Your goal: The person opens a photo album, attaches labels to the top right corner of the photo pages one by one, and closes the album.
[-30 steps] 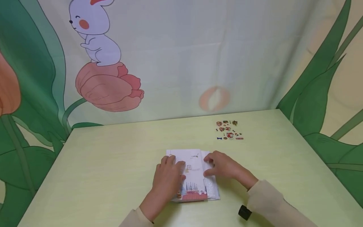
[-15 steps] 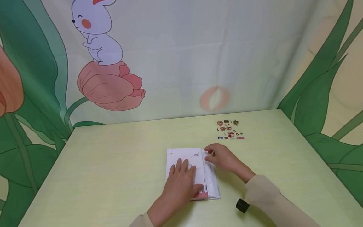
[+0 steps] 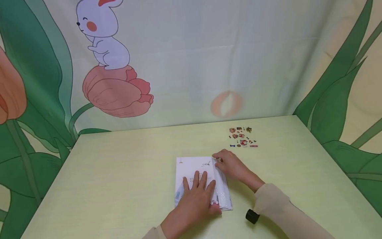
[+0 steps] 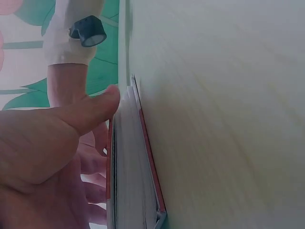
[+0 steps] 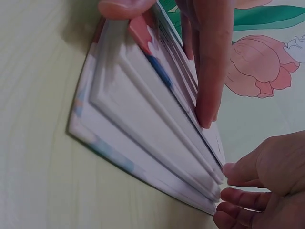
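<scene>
A thick book [image 3: 191, 166] with a white illustrated cover lies on the table. My left hand [image 3: 195, 200] rests flat on the cover, fingers spread, its thumb at the lower right corner. In the left wrist view, that thumb [image 4: 107, 102] overlaps the edge of the page block [image 4: 131, 157]. At the book's far right corner is my right hand [image 3: 234, 166], fingers bent. Seen from the right wrist, its thumb [image 5: 238, 171] meets the top cover's corner while its curled fingers [image 5: 243, 202] touch the page corners. The pages [image 5: 147, 119] fan slightly apart beneath the cover.
Several small colourful stickers [image 3: 243, 136] lie farther back on the pale yellow table [image 3: 119, 179]. A black cylindrical device [image 3: 252, 216] sits by the right sleeve. Behind the table hangs a curtain [image 3: 179, 66] printed with a rabbit and tulips.
My left hand has slid from the book's left side to the right and flattened over the cover. My right hand has shifted up to the far right corner and drawn its fingers in.
</scene>
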A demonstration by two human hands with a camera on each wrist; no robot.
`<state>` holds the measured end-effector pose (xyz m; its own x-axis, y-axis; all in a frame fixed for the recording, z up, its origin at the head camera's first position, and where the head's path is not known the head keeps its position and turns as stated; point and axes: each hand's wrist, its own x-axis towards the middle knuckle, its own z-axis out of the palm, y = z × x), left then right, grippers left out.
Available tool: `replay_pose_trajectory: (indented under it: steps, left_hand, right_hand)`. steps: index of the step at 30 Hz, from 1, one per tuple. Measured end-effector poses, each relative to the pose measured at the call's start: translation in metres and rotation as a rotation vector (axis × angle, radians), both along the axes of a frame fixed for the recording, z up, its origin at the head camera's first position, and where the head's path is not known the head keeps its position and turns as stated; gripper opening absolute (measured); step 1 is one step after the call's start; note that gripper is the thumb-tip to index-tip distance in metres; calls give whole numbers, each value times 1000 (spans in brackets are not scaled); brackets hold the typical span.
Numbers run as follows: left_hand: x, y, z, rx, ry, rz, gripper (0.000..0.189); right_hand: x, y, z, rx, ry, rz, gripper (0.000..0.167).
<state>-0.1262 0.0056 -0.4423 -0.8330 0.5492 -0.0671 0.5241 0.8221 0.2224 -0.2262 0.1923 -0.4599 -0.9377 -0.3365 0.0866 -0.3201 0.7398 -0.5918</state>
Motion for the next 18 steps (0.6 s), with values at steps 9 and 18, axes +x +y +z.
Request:
replay_pose_trajectory:
  steps: [9, 18]
  left_hand:
    - [1, 3, -1, -42, 35, -6, 86]
    - [4, 7, -8, -82, 167, -14, 90]
  right_hand:
    - [0, -2, -4, 8, 1, -9, 33]
    - [-1, -4, -4, 29, -25, -7, 35]
